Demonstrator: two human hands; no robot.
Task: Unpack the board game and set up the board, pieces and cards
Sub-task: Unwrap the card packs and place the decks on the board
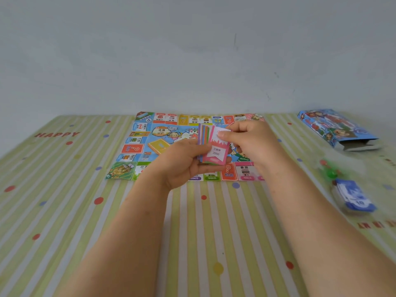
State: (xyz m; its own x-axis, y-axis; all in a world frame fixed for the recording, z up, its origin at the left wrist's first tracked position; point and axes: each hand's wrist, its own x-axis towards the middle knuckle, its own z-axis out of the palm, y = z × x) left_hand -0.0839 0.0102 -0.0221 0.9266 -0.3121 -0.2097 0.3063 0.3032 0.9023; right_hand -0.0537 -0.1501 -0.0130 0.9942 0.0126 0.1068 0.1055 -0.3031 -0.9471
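The striped table (pixel 64 211) holds game board (pixel 137 146), box (pixel 334 127), blue banknotes (pixel 355 198).

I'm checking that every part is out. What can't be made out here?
Head view only:
Card stack: top pink card hides the rest; count unknown.
Board: middle and near edge covered by the left hand and right hand.
Green pieces: blurred; number unclear.
Blue notes: blurred; only a 10 reads.
Game box: open end shows nothing of its inside.
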